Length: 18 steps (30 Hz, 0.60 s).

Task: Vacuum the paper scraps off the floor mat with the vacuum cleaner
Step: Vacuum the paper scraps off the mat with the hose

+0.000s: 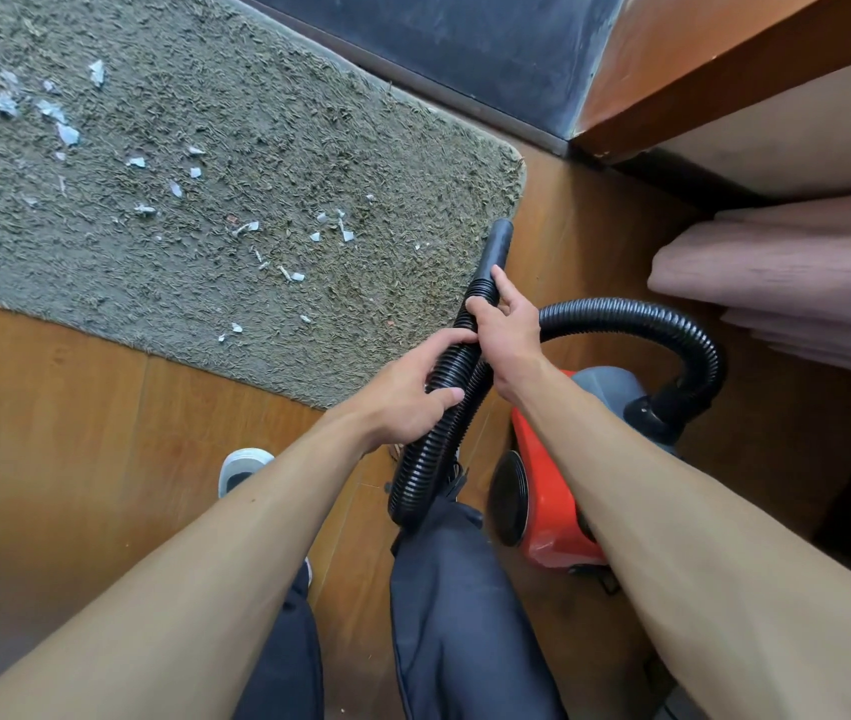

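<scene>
— Black hose [415, 475]: have you got hold of it?

— Yes, with both. My left hand [408, 394] is wrapped round the ribbed part lower down. My right hand [509, 332] grips it just above, with the forefinger lying along it toward the nozzle [499, 241].

— Where is the nozzle pointing?

— At the near right corner of the grey mat [267, 122], by its edge. I cannot tell whether the tip touches the pile or hangs above it.

— And the vacuum cleaner [543, 459] itself?

— The red body sits on the wooden floor [75, 418] beside my right leg. The hose loops out of it and back round to my hands. I cannot tell from here whether it is switched on.

— How much is done?

— By my reading, nothing yet. White paper scraps [67, 133] lie scattered over the mat, thickest at the far left, with a few just left of the nozzle. I see no swept patch, so the whole mat is left to cover, starting from this corner.
</scene>
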Each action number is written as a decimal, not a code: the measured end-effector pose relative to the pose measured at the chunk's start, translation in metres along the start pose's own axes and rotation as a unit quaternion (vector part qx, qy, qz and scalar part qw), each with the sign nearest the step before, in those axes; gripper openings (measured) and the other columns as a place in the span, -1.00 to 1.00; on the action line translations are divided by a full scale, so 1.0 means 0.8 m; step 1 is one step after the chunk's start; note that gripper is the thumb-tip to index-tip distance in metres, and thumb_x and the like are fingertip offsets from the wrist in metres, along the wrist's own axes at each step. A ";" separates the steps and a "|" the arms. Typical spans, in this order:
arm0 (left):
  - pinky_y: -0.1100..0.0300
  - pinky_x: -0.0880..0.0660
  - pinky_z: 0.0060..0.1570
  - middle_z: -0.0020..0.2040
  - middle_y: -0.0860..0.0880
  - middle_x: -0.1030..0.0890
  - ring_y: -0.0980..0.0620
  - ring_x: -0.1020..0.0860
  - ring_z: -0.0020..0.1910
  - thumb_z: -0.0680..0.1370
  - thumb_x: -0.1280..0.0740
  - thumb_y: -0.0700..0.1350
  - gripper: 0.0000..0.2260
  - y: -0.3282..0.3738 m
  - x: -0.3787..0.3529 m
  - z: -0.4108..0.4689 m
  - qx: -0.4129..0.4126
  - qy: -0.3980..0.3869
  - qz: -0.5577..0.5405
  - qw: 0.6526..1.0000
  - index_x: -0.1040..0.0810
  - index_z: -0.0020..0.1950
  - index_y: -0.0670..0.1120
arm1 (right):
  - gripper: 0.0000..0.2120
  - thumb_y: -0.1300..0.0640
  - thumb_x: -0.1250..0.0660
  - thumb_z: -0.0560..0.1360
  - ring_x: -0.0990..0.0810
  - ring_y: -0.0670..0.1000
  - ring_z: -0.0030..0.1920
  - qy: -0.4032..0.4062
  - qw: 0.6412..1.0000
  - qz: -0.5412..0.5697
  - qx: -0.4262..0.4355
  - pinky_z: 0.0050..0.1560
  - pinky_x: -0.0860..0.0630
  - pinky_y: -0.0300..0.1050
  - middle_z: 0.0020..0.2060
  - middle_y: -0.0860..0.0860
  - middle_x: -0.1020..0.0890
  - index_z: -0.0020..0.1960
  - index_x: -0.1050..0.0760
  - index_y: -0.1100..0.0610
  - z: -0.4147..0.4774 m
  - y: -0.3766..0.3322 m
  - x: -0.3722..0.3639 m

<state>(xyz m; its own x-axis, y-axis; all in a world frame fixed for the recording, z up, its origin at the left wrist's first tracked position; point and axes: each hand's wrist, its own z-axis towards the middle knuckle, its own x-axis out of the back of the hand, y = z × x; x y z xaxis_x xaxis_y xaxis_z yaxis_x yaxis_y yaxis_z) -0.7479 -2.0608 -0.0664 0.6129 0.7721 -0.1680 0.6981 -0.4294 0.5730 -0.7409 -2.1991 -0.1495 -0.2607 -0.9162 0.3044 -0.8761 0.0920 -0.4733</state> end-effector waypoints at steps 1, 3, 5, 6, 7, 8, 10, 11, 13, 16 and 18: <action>0.02 -0.58 0.17 -0.06 0.16 -0.55 0.18 -0.56 -0.05 0.62 -0.28 -0.29 -0.51 0.000 0.000 -0.001 0.001 0.000 -0.004 1.000 -0.36 0.43 0.18 | -0.33 0.12 -0.35 0.39 -0.56 -0.04 -0.14 -0.004 1.000 0.000 0.001 0.25 -0.55 0.11 -0.02 0.05 -0.64 0.50 -0.36 -0.02 0.000 0.000 0.000; 0.09 -0.61 0.09 -0.07 0.13 -0.54 0.18 -0.57 -0.10 0.62 -0.27 -0.30 -0.51 -0.002 0.000 -0.004 0.006 -0.001 -0.023 1.000 -0.35 0.44 0.16 | -0.39 0.22 -0.34 0.48 -0.55 -0.06 -0.14 -0.018 1.000 0.006 0.006 0.23 -0.55 0.04 -0.02 0.03 -0.62 0.51 -0.34 0.04 -0.005 -0.001 0.000; 0.19 -0.63 -0.04 -0.07 0.07 -0.56 0.14 -0.59 -0.11 0.62 -0.26 -0.32 -0.50 -0.008 0.001 -0.012 0.014 -0.005 -0.044 0.999 -0.35 0.44 0.15 | -0.41 0.26 -0.33 0.51 -0.54 -0.06 -0.16 -0.027 1.000 0.001 0.007 0.17 -0.55 -0.03 -0.07 0.02 -0.62 0.52 -0.33 0.05 -0.011 0.002 -0.004; 0.21 -0.64 -0.08 -0.05 0.03 -0.57 0.11 -0.60 -0.10 0.62 -0.26 -0.32 -0.50 -0.012 0.003 -0.017 0.018 -0.005 -0.055 0.998 -0.35 0.43 0.15 | -0.41 0.27 -0.32 0.51 -0.53 -0.05 -0.18 -0.034 0.999 0.000 0.003 0.14 -0.56 -0.04 -0.11 0.02 -0.60 0.52 -0.34 0.05 -0.016 0.003 -0.006; 0.22 -0.64 -0.09 -0.03 -0.01 -0.59 0.07 -0.62 -0.08 0.62 -0.25 -0.33 -0.50 -0.015 0.004 -0.022 0.021 -0.007 -0.067 0.998 -0.36 0.43 0.16 | -0.42 0.27 -0.32 0.52 -0.53 -0.05 -0.18 -0.043 0.999 -0.003 -0.002 0.11 -0.57 -0.04 -0.12 0.04 -0.60 0.52 -0.34 0.04 -0.020 0.005 -0.010; 0.20 -0.64 -0.09 0.00 -0.04 -0.60 0.04 -0.62 -0.04 0.62 -0.25 -0.33 -0.50 -0.020 0.006 -0.026 0.023 -0.007 -0.077 0.997 -0.36 0.42 0.17 | -0.42 0.27 -0.32 0.52 -0.53 -0.04 -0.18 -0.053 0.999 -0.007 -0.005 0.10 -0.57 -0.04 -0.11 0.05 -0.59 0.52 -0.34 0.03 -0.024 0.007 -0.014; 0.20 -0.63 -0.11 0.04 -0.03 -0.60 -0.01 -0.60 0.03 0.62 -0.25 -0.33 -0.50 -0.032 0.008 -0.034 0.029 -0.004 -0.092 0.995 -0.36 0.41 0.20 | -0.42 0.27 -0.31 0.52 -0.52 -0.04 -0.19 -0.075 0.997 -0.015 -0.006 0.02 -0.56 -0.07 -0.12 0.05 -0.59 0.52 -0.34 0.03 -0.031 0.009 -0.022; 0.21 -0.61 -0.12 0.06 -0.02 -0.60 -0.02 -0.58 0.07 0.62 -0.25 -0.32 -0.50 -0.037 0.010 -0.037 0.032 -0.001 -0.099 0.995 -0.36 0.40 0.22 | -0.42 0.28 -0.31 0.52 -0.51 -0.05 -0.20 -0.086 0.996 -0.018 -0.001 -0.01 -0.55 -0.09 -0.15 0.03 -0.59 0.52 -0.33 0.04 -0.033 0.010 -0.026; 0.21 -0.59 -0.13 0.12 -0.01 -0.60 -0.07 -0.57 0.14 0.63 -0.25 -0.29 -0.50 -0.046 0.011 -0.044 0.034 0.007 -0.113 0.993 -0.36 0.38 0.27 | -0.41 0.28 -0.32 0.52 -0.50 -0.07 -0.22 -0.103 0.994 -0.032 0.009 0.01 -0.53 -0.09 -0.17 -0.03 -0.59 0.52 -0.33 0.05 -0.036 0.012 -0.035; 0.24 -0.59 -0.16 0.10 -0.02 -0.60 -0.03 -0.56 0.12 0.64 -0.25 -0.29 -0.50 -0.055 0.013 -0.051 0.035 0.019 -0.140 0.989 -0.35 0.38 0.27 | -0.40 0.25 -0.32 0.51 -0.53 -0.07 -0.20 -0.123 0.991 -0.058 0.014 0.09 -0.57 -0.02 -0.15 -0.05 -0.60 0.53 -0.33 0.03 -0.040 0.012 -0.046; 0.25 -0.57 -0.14 0.10 0.01 -0.60 0.01 -0.54 0.09 0.63 -0.26 -0.29 -0.50 -0.060 0.014 -0.055 0.035 0.029 -0.149 0.988 -0.35 0.38 0.28 | -0.41 0.24 -0.31 0.53 -0.53 -0.09 -0.21 -0.137 0.988 -0.068 0.015 0.02 -0.56 -0.09 -0.11 -0.03 -0.60 0.53 -0.31 0.01 -0.044 0.010 -0.052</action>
<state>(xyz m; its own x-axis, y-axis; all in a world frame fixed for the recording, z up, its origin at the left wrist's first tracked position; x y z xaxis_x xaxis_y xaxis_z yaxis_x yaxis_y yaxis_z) -0.7908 -2.0106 -0.0606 0.3551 0.8941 -0.2728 0.8691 -0.2083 0.4485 -0.7514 -2.1465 -0.1366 -0.0177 -0.9910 0.1330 -0.8817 -0.0473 -0.4694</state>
